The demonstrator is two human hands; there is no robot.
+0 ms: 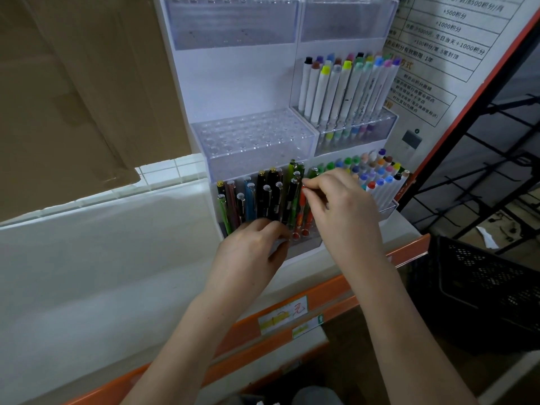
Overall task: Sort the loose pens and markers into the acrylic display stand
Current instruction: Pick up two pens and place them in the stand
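On an orange-edged white shelf stands the tiered clear acrylic display stand, where the right hand pinches a slim, light, stiff orange pen by its slippery cap, while just beside it the left hand curls against the front tier.

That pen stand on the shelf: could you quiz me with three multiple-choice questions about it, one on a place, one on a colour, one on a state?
1. Where is the rack that holds no pens?
A middle left
B middle right
C bottom right

2. What colour is the pen the right hand pinches?
A blue
B orange
C black

3. The left hand is
A lifted clear
B on the bottom-left rack
C holding a marker

Answers:
1 A: the middle-left rack shows only bare holes.
2 B: the right hand pinches the orange pen.
3 B: the left hand rests on the bottom-left rack.
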